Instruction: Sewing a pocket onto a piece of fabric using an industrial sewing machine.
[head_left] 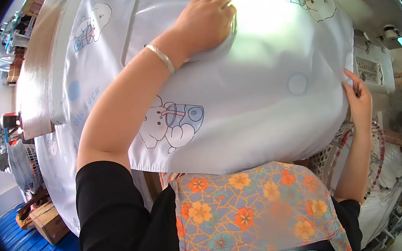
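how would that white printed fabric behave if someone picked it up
The white printed fabric is probably floppy, since it drapes in soft curves near the right hand. Its smooth sheen suggests it may slip easily. Its edge looks thin, so likely light for its size.

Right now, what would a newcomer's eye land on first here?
Probably the white animal-print cloth, filling the middle and glowing brightly below the sewing machine at upper right. The left hand lies on it near the top centre; the right hand is at its right edge. At the bottom, the orange-flowered apron stands out.
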`<state>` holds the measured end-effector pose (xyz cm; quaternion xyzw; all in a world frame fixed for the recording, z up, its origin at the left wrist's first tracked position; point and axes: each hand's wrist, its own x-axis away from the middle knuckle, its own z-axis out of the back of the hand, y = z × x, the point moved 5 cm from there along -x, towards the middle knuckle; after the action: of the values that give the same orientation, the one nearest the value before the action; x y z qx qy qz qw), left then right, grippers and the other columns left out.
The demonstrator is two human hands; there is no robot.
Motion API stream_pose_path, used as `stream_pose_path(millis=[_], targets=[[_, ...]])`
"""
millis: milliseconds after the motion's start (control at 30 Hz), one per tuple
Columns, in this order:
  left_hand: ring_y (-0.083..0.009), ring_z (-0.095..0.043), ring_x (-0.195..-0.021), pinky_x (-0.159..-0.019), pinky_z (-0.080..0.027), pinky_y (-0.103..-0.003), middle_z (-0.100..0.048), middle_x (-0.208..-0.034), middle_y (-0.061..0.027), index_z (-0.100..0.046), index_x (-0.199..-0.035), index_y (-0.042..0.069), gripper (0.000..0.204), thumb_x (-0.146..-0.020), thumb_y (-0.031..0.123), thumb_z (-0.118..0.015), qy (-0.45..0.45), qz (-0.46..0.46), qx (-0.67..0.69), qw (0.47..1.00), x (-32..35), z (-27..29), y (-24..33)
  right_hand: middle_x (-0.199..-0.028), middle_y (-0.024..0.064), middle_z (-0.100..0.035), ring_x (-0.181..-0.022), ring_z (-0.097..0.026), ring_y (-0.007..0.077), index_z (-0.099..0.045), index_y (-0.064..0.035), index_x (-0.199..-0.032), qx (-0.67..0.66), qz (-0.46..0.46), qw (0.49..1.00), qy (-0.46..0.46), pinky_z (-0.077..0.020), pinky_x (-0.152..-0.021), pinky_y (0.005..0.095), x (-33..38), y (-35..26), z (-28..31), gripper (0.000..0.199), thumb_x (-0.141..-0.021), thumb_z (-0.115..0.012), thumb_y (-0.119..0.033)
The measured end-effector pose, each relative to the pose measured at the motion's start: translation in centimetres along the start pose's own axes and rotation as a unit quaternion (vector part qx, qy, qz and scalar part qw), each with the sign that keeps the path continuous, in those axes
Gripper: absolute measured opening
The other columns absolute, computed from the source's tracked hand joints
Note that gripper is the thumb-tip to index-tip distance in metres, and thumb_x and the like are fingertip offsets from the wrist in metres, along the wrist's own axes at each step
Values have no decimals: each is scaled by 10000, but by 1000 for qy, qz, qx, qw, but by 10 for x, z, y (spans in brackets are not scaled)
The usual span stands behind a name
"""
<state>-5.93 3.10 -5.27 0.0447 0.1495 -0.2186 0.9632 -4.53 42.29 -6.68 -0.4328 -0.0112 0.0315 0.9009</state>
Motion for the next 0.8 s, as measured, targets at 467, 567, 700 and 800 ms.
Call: stream_pose_path(millis=[467,567,700,800], targets=[[-274,-527,-1191,-1023,-411,-386,-575,-1261,-126,-609,-1188,18,322,-911,147,-508,23,-9,17,1000,8,1,3,-827,-58,-490,-735,-440,64,-589,-35,-1280,-28,-13,999,-7,-374,-745,171,17,12,2,419,-862,-620,-21],[-278,-508,-1218,-1043,-378,-393,-567,-1281,-135,-602,-1195,14,324,-951,198,-494,37,-27,45,998,16,7,9,-885,-26,-527,-780,-466,76,-571,-38,-1299,-12,-24,999,27,-382,-778,184,27,31,9,432,-870,-626,-27],[-277,-494,-1238,-1056,-356,-401,-562,-1294,-142,-592,-1212,12,348,-979,244,-479,39,-28,72,996,20,9,10,-879,3,-602,-821,-538,82,-563,0,-1271,-247,-77,962,84,-427,-812,219,69,51,-9,386,-891,-622,-40],[-271,-491,-1245,-1056,-356,-404,-561,-1298,-137,-588,-1222,17,354,-986,255,-476,28,-24,80,996,12,6,10,-742,-10,-528,-672,-502,73,-576,-4,-1056,-487,-176,843,145,-407,-609,225,121,111,-50,149,-915,-590,-50]])
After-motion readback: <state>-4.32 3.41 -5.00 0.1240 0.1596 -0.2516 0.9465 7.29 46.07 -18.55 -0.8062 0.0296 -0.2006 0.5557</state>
